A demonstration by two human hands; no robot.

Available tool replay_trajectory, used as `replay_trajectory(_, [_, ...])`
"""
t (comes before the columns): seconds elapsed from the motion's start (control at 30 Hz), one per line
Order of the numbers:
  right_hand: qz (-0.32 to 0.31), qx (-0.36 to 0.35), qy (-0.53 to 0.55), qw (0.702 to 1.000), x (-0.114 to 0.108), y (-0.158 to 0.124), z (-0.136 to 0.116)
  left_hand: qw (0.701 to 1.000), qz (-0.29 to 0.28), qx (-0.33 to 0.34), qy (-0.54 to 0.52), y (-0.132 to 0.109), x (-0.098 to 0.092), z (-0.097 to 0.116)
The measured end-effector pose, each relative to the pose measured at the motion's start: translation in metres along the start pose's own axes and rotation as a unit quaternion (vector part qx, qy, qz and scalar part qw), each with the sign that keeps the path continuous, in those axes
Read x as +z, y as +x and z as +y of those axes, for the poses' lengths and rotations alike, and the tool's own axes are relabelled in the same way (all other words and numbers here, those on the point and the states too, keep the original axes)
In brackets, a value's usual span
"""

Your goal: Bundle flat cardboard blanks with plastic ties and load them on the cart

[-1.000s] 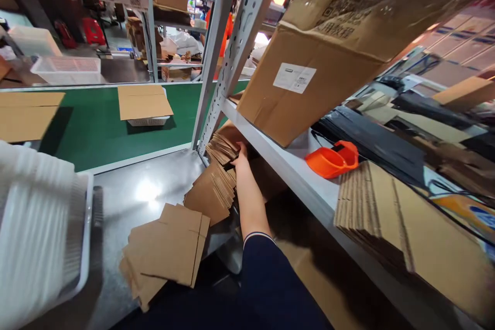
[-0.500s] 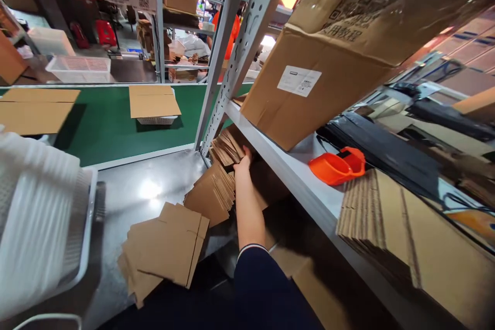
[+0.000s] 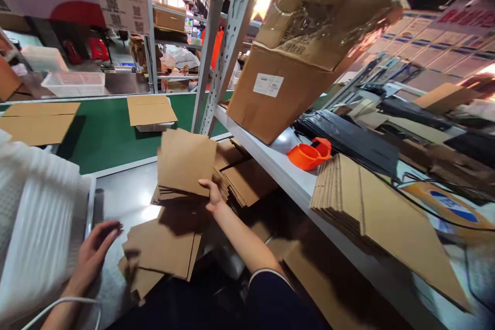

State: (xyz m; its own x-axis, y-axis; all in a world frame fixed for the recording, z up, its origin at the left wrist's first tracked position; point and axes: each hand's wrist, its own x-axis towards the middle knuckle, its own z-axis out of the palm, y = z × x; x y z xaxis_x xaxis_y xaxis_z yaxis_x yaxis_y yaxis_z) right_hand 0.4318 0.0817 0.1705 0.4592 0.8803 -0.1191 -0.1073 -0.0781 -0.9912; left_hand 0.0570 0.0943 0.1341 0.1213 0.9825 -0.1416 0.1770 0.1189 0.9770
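Note:
My right hand [image 3: 214, 197] grips a stack of flat cardboard sheets [image 3: 188, 160] by its right edge, thumb on top. The stack is lifted above the metal table. Below it, a loose pile of flattened cardboard pieces [image 3: 164, 248] lies fanned on the table's near part. My left hand [image 3: 96, 250] hovers at the left with its fingers apart and nothing in it, between that pile and the nested white plastic baskets [image 3: 42, 216]. More flattened cardboard [image 3: 249, 178] sits under the shelf, just right of my right hand.
A grey shelf [image 3: 278, 170] runs along the right, bearing a large carton [image 3: 278, 98], an orange tape dispenser [image 3: 309, 154] and folded cardboard [image 3: 348, 191]. Behind the metal table [image 3: 119, 185] is a green conveyor [image 3: 104, 139] with a cardboard-topped basket [image 3: 151, 113]. A white cable [image 3: 65, 300] crosses near my left forearm.
My right hand has drawn a stack of cardboard out from under the shelf and moved it left over the table. My left hand has come into view. The camera view has shifted.

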Motion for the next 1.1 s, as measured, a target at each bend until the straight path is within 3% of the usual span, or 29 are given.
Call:
replay_trajectory(0.1, [-0.095, -0.08, -0.067, 0.99, 0.031, 0.032, -0.019, 0.977, 0.063, 0.192, 0.067, 0.057, 0.03, 0.036])
replay_trajectory(0.13, [-0.123, -0.125, -0.137, 0.975, 0.039, 0.047, -0.027, 0.961, 0.091, 0.243, 0.097, 0.076, 0.036, 0.045])
replay_trajectory(0.2, [-0.186, -0.209, -0.299, 0.912, 0.056, 0.077, -0.041, 0.94, 0.133, 0.286, 0.128, 0.113, 0.042, 0.052])
replay_trajectory(0.27, [-0.255, -0.265, -0.419, 0.831, 0.074, 0.104, -0.044, 0.96, 0.128, 0.237, 0.074, 0.145, 0.041, 0.045])
replay_trajectory(0.33, [-0.309, -0.281, -0.476, 0.774, 0.093, 0.13, -0.033, 0.984, 0.094, 0.147, -0.036, 0.167, 0.036, 0.024])
replay_trajectory(0.43, [-0.378, -0.246, -0.49, 0.746, 0.117, 0.162, 0.004, 0.984, 0.053, 0.03, -0.165, 0.177, 0.036, -0.023])
replay_trajectory(0.57, [-0.443, -0.21, -0.476, 0.73, 0.138, 0.185, 0.057, 0.961, 0.049, -0.074, -0.261, 0.171, 0.052, -0.08])
replay_trajectory(0.73, [-0.432, -0.183, -0.602, 0.646, 0.145, 0.185, 0.075, 0.953, 0.067, -0.071, -0.286, 0.189, 0.066, -0.097])
replay_trajectory(0.8, [-0.432, -0.171, -0.616, 0.637, 0.138, 0.18, 0.073, 0.953, 0.056, -0.063, -0.292, 0.198, 0.068, -0.095])
replay_trajectory(0.93, [-0.394, -0.186, -0.619, 0.653, 0.108, 0.17, 0.072, 0.95, 0.028, -0.053, -0.307, 0.204, 0.07, -0.091])
replay_trajectory(1.03, [-0.343, -0.15, -0.628, 0.682, 0.086, 0.167, 0.079, 0.941, 0.032, -0.066, -0.331, 0.207, 0.075, -0.085])
replay_trajectory(1.1, [-0.346, -0.133, -0.598, 0.71, 0.078, 0.17, 0.088, 0.938, 0.027, -0.067, -0.34, 0.211, 0.081, -0.079])
